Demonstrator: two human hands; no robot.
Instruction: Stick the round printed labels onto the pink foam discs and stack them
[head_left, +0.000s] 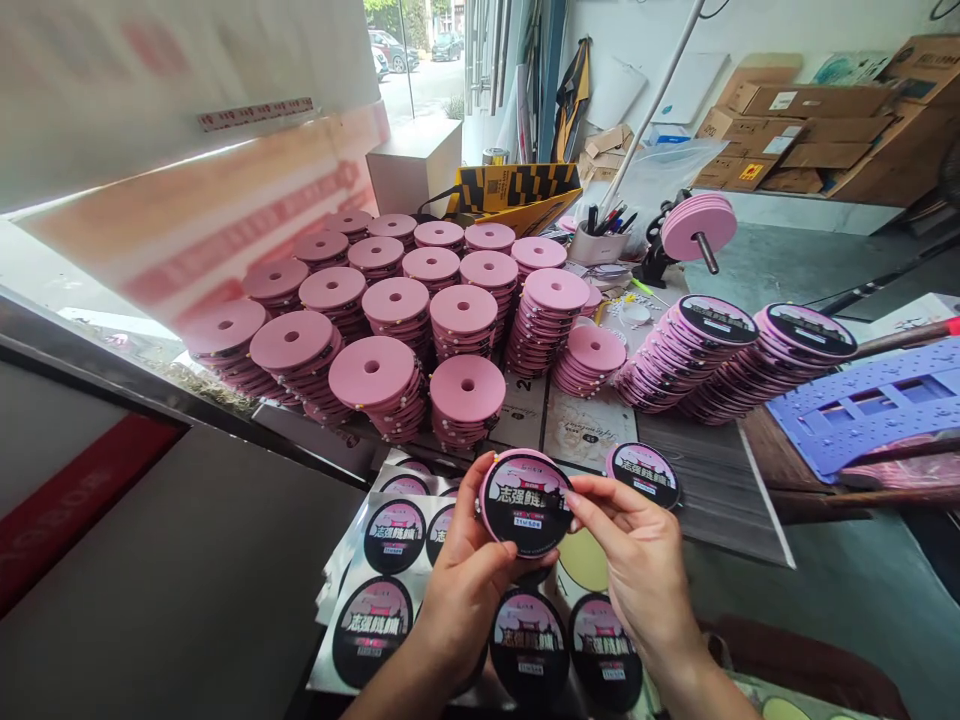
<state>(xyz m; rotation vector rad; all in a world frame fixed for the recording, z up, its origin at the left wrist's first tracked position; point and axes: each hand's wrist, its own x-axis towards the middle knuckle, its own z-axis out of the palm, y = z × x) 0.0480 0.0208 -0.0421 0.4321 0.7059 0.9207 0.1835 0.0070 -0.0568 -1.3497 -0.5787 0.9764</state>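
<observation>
Spool (526, 505) held above the label sheets (415, 582), black label (517, 540) facing up. Left hand (469, 560) fingers gripping its left side, thumb across the front. Right hand (646, 548) thumb and fingers closed on its right edge. Labelled spool (643, 475) on the bench (720, 500) just beyond; pink stacks (448, 405) behind.

- bare, slim-fingered left hand (471, 562), pretty smooth across the back, with a short-nailed thumb (496, 557)
- bare right hand (643, 540), basically a match: slender, tapering fingers (611, 490)
- slim left forearm (405, 665) and slim right forearm (701, 675), both uncovered from the wrist right down to the frame's bottom edge
</observation>
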